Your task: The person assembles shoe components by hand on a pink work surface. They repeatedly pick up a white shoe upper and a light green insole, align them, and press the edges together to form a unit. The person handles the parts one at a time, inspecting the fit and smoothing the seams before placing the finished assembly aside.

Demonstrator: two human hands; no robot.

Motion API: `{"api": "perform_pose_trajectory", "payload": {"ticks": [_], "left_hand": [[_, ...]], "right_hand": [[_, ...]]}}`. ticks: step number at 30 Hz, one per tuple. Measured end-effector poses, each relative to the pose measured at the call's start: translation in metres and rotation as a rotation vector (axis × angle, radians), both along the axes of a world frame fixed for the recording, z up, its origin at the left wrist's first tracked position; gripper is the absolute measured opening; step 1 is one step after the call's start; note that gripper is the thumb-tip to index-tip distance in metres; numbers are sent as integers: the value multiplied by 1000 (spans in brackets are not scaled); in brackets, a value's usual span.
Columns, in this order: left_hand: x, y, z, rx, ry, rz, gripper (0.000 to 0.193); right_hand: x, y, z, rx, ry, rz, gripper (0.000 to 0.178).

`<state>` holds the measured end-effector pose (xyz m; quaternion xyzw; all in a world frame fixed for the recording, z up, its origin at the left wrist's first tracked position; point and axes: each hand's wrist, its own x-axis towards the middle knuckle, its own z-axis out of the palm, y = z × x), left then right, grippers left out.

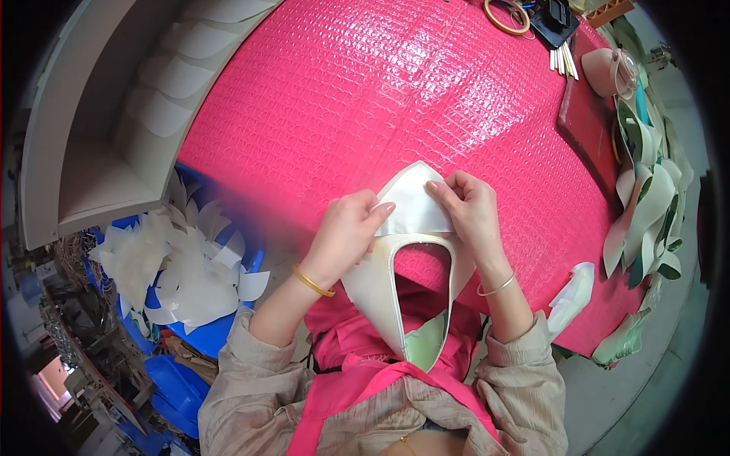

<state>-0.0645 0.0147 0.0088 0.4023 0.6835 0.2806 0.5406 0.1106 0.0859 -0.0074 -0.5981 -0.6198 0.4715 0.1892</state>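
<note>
Clock positions are read from the centre of the view. At 10 o'clock, a pale cabinet borders the table, with white curved pieces overlapping along its inner face. At 8 o'clock, a blue bin is heaped with off-white cut pieces; a second blue container lies below it, near 7 o'clock. At the centre, the left hand, a gold bangle on its wrist, pinches the left edge of a white satiny panel, thumb uppermost. The panel covers the front of a cream shoe upper, its blunt tip toward 12 o'clock. The upper's long opening, with pale green lining, extends toward 6 o'clock over the pink apron. Whether panel and upper are joined cannot be told. The right hand, apart from the left, grips the panel's right edge, thumb on top. Beyond spreads the pink table cover. At 1 o'clock lies a tape ring; at 2, a lidded pink cup near a dark red board; at 4, a white folded piece; at 3, layered white-and-green pieces.
</note>
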Motion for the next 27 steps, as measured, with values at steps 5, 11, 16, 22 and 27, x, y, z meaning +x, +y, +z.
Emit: {"api": "perform_pose_trajectory", "payload": {"ticks": [5,11,16,22,27], "left_hand": [[-1,5,-4,59,116,-95,34],[-9,-9,4,303,839,-239,30],[11,-13,-24,807,626,-573,41],[-4,-12,-23,797,604,-697,43],[-15,-7,-18,823,584,-773,42]], "right_hand": [[-2,3,5,-22,-20,18,27],[-3,5,1,143,-142,138,30],[9,5,13,206,-439,277,38],[63,-19,25,283,-513,233,36],[38,-43,24,540,-324,881,59]]}}
